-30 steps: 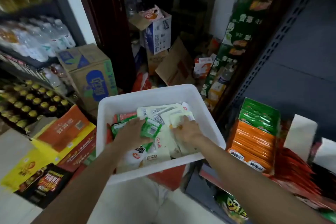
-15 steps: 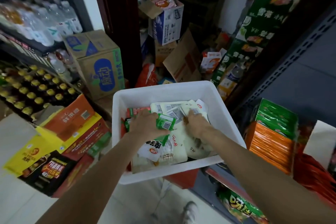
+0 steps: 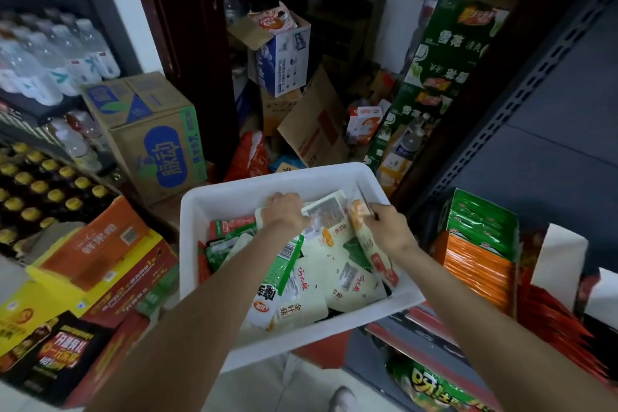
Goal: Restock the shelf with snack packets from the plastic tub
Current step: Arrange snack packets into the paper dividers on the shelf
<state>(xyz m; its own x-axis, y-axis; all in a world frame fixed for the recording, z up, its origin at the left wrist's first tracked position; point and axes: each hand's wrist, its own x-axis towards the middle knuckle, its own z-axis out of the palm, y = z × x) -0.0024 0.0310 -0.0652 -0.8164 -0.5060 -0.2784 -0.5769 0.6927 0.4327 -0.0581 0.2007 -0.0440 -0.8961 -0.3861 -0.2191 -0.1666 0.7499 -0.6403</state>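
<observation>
A white plastic tub (image 3: 234, 191) sits in front of me, full of white, cream and green snack packets (image 3: 334, 281). My left hand (image 3: 284, 211) reaches into the far part of the tub and grips the edge of a white packet (image 3: 326, 211) with a barcode label. My right hand (image 3: 388, 227) pinches the top of a cream packet with orange print (image 3: 371, 246) near the tub's right wall. To the right, the grey shelf (image 3: 535, 160) carries rows of green packets (image 3: 481, 221) and orange packets (image 3: 475, 264).
Cardboard cases (image 3: 153, 130) and orange and yellow boxes (image 3: 97, 251) crowd the left. Bottles (image 3: 50, 60) fill the left shelving. Boxes (image 3: 284, 50) pile up in the doorway beyond the tub. Red packets (image 3: 551, 318) and a green bag (image 3: 434, 388) lie at the lower right.
Both hands have moved further into the tub towards its far side. The left hand has left the small green packet and now grips a white one; the right has lifted a cream packet.
</observation>
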